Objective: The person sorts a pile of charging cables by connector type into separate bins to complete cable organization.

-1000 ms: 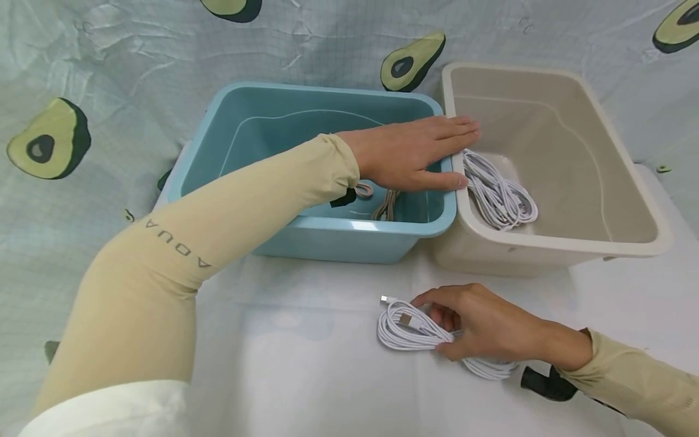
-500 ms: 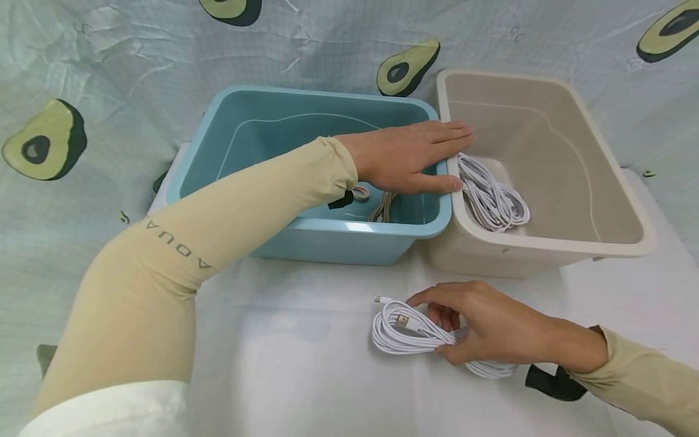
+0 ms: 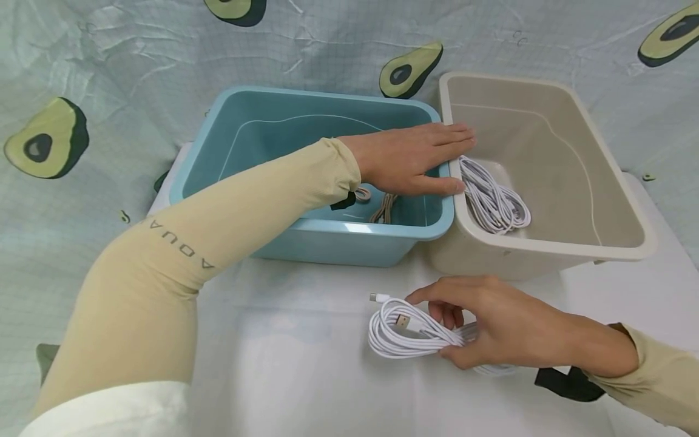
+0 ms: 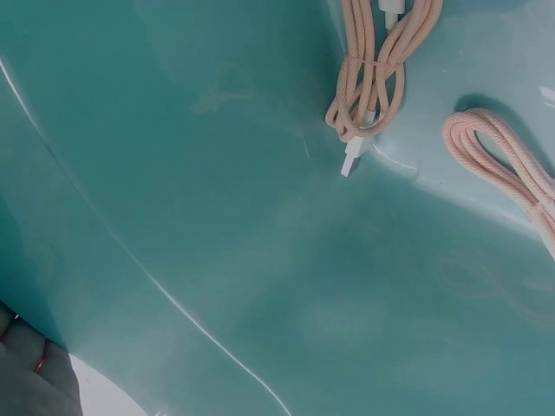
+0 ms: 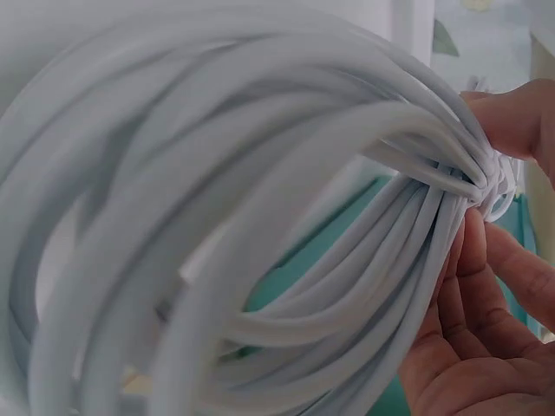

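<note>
My left hand lies with straight fingers across the touching rims of the blue bin and the beige bin. In the head view my right hand pinches the tied middle of a coiled white USB cable. The cable's plugs show at its left end, and its right loops are partly behind the hand. In the right wrist view, those loops fill the front, with thumb and fingers at the tie. Another white cable bundle lies inside the beige bin.
Two tan cable bundles, one with white plugs and one at the right, lie in the blue bin. A white-covered table carries both bins. Behind them hangs an avocado-print cloth.
My right hand and the white cable look slightly larger and higher, and more of the wrist shows. The left hand keeps its place on the rims; the head view shifts slightly.
</note>
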The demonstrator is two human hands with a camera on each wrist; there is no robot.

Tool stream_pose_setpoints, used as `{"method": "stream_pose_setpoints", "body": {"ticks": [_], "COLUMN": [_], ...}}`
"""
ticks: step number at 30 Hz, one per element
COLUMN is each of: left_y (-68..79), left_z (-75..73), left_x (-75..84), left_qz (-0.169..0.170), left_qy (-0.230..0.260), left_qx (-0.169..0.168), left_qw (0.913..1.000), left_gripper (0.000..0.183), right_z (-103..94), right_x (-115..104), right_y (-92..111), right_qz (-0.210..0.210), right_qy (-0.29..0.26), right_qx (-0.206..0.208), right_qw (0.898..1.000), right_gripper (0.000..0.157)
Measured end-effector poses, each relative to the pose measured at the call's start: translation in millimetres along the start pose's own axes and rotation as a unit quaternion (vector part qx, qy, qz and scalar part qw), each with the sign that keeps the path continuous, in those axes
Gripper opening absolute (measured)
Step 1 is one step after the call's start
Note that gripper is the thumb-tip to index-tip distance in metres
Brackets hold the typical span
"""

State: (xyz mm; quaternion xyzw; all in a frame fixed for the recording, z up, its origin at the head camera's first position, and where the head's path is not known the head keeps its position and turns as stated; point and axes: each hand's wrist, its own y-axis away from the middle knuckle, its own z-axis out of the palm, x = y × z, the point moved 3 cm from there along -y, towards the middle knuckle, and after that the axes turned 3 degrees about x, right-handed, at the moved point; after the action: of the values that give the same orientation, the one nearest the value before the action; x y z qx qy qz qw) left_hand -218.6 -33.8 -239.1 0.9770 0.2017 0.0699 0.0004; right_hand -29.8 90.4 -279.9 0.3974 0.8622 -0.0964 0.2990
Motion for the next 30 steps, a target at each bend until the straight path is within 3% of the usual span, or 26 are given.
{"method": "stream_pose_setpoints", "body": {"ticks": [15, 20, 30], "left_y": [-0.5, -1.1, 0.3], "left_z": [-1.0, -0.9, -0.4], "left_x": [1.5, 2.2, 1.7], "left_qz": [-0.002, 0.003, -0.001], "left_qy": [-0.002, -0.006, -0.003], "left_qx": [0.000, 0.001, 0.002], "left_qw": [1.0000, 1.0000, 1.0000], "left_gripper": [0.079, 0.079, 0.079], "right_z": [-11.4, -18.0, -36.4], "right_x": [-17, -24, -34], "right_y": [-1, -1, 0], "right_qz": [-0.032, -0.063, -0.075], "right_qy": [0.013, 0.025, 0.060], "right_qx": [-0.004, 0.009, 0.036], "right_qw": [0.999, 0.998, 0.995], "right_gripper": [0.059, 0.056, 0.064]}}
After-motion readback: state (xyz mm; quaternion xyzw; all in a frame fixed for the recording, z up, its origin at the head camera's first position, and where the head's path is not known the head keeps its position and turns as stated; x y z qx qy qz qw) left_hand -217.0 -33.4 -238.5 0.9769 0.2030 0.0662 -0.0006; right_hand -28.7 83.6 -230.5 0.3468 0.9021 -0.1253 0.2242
